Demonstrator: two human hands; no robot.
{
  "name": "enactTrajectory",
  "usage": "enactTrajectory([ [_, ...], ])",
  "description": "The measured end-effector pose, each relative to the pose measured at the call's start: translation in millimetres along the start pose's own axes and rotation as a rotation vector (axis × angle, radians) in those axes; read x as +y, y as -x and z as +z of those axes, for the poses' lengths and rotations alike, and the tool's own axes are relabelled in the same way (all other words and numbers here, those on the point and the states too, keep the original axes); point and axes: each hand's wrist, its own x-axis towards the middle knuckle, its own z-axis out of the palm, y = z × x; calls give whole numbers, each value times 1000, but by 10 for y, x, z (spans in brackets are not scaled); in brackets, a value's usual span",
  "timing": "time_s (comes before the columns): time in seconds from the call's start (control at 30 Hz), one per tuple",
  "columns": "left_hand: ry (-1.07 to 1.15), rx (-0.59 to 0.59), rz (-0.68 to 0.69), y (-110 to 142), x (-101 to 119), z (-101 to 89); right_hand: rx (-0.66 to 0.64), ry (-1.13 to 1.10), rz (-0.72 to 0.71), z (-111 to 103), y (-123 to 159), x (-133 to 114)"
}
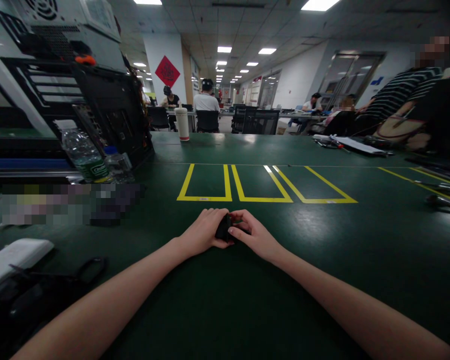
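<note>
A small black object (222, 229) sits between my two hands, just above or on the dark green table (225, 300); its kind does not show. My left hand (204, 227) wraps round it from the left, thumb below and fingers over the top. From the right, the curled fingers and thumb of my right hand (253, 232) press against its side. Part of the object is hidden behind my fingers. Beyond both hands, yellow tape (204, 199) marks several open-sided frames on the tabletop.
At left stand an open computer case (112, 115), a clear bottle (83, 152) and a smaller blue-capped bottle (117, 165). A white cup (182, 124) stands at the far edge. Papers (360, 145) lie far right, near a person in a striped shirt (405, 95). Black straps (41, 290) lie near left.
</note>
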Motion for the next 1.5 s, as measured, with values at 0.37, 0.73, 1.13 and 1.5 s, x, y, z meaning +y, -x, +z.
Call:
enactTrajectory([
  [0.37, -17, -5, 10, 6, -2, -14, -7, -5, -63, 3, -1, 7],
  [0.73, 17, -8, -19, 12, -3, -16, -12, 137, -128, -45, 6, -27],
  [1.13, 41, -75, -19, 1, 71, -108, 1, 38, -36, -27, -1, -38],
  [1.5, 5, -47, -33, -4, 38, -54, -10, -3, -92, -12, -8, -23],
])
